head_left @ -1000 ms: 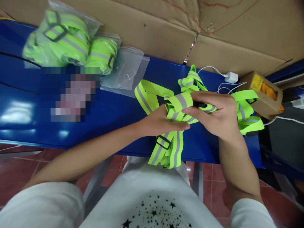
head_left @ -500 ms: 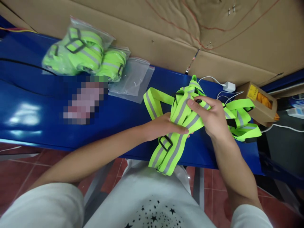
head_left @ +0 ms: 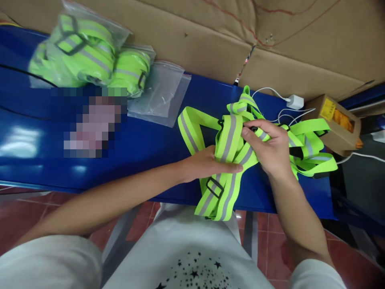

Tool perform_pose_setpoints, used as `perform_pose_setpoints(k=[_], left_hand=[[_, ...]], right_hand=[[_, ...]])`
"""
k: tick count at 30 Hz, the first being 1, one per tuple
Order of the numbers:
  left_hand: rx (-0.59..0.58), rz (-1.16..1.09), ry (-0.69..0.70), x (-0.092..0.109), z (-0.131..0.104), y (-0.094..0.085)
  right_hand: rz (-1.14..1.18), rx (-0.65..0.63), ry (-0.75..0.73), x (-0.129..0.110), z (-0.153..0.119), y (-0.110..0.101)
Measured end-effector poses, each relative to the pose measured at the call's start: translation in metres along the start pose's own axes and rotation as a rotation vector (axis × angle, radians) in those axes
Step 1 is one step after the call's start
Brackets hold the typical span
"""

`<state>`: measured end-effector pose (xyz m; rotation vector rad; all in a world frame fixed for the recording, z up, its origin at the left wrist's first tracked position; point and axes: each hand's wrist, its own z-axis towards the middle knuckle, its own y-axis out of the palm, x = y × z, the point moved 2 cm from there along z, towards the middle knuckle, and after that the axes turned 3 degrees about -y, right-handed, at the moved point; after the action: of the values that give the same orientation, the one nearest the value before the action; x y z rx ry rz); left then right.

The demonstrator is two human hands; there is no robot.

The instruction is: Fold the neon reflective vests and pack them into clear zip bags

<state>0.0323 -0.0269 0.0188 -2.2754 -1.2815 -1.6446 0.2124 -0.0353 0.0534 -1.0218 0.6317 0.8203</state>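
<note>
Neon-yellow reflective straps (head_left: 221, 198) with grey stripes hang folded in my left hand (head_left: 207, 164), whose thumb lies across the front of the bundle. A black slide buckle (head_left: 214, 188) sits on the bundle just below that thumb. My right hand (head_left: 267, 142) pinches the straps at the upper right, thumb and forefinger closed near a small dark fitting. A loop of strap (head_left: 188, 126) sticks out to the left of the hands. More loose neon straps (head_left: 313, 146) lie on the blue table to the right of my right hand.
Clear zip bags (head_left: 87, 52) with neon straps inside lie at the back left of the blue table (head_left: 144, 146). Beside them are flat clear bags (head_left: 164, 94). A white charger (head_left: 295, 102) with a cable and an opened cardboard box (head_left: 338, 124) stand at the back right.
The view has shifted, so the bagged straps sit farther left. The upper strap fold has spread flatter between my hands. Both hands keep their grip.
</note>
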Motion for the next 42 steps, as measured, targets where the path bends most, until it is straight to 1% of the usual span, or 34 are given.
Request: perform_pose_setpoints(k=[3,4,5,7,9,10,16,19,22,25,27,30,32,33,35,37,38,39,40,42], left_hand=[[0.149,0.014,0.052,0.006,0.001,-0.007],[0.165,0.019,0.071,0.009,0.002,-0.009],[0.160,0.026,0.082,0.011,0.001,-0.011],[0.109,0.053,0.075,0.015,0.001,-0.014],[0.063,0.093,0.058,0.018,0.000,-0.015],[0.059,0.110,0.060,0.018,-0.001,-0.015],[0.103,0.159,0.108,0.013,0.001,-0.012],[0.155,0.208,0.122,0.008,0.003,-0.012],[0.207,0.281,0.193,0.005,0.003,-0.012],[0.170,0.312,0.292,0.002,0.005,-0.011],[0.138,0.313,0.317,0.000,0.006,-0.011],[0.131,0.311,0.308,0.000,0.007,-0.012],[0.131,0.302,0.296,0.001,0.006,-0.012],[0.123,0.303,0.283,0.002,0.005,-0.011],[0.107,0.317,0.260,0.002,0.003,-0.009],[0.104,0.330,0.267,0.001,0.002,-0.008],[0.106,0.331,0.284,0.000,0.002,-0.008],[0.108,0.332,0.306,-0.001,0.003,-0.007],[0.108,0.340,0.331,-0.002,0.003,-0.007],[0.098,0.362,0.378,-0.004,0.003,-0.006]], right_hand=[[-0.056,0.067,-0.114,-0.003,0.000,-0.002],[-0.068,0.086,-0.140,-0.003,0.000,-0.003],[-0.078,0.103,-0.160,-0.004,0.001,-0.004],[-0.092,0.132,-0.187,-0.005,0.002,-0.006],[-0.103,0.150,-0.197,-0.005,0.002,-0.008],[-0.106,0.152,-0.195,-0.005,0.002,-0.007],[-0.093,0.146,-0.184,-0.008,-0.003,0.003],[-0.095,0.141,-0.177,-0.010,-0.007,0.006],[-0.073,0.092,-0.193,-0.011,-0.008,0.004],[-0.027,-0.019,-0.255,-0.011,-0.007,0.001],[-0.016,-0.075,-0.277,-0.011,-0.006,-0.001],[0.010,-0.120,-0.270,-0.010,-0.004,0.000],[0.074,-0.124,-0.270,-0.010,-0.005,0.004],[0.119,-0.107,-0.266,-0.009,-0.007,0.007],[0.216,-0.026,-0.242,-0.007,-0.010,0.014],[0.301,0.070,-0.206,-0.005,-0.015,0.022],[0.334,0.098,-0.185,-0.005,-0.017,0.025],[0.360,0.098,-0.165,-0.004,-0.018,0.027],[0.383,0.070,-0.146,-0.004,-0.018,0.028],[0.413,-0.066,-0.111,-0.005,-0.015,0.026]])
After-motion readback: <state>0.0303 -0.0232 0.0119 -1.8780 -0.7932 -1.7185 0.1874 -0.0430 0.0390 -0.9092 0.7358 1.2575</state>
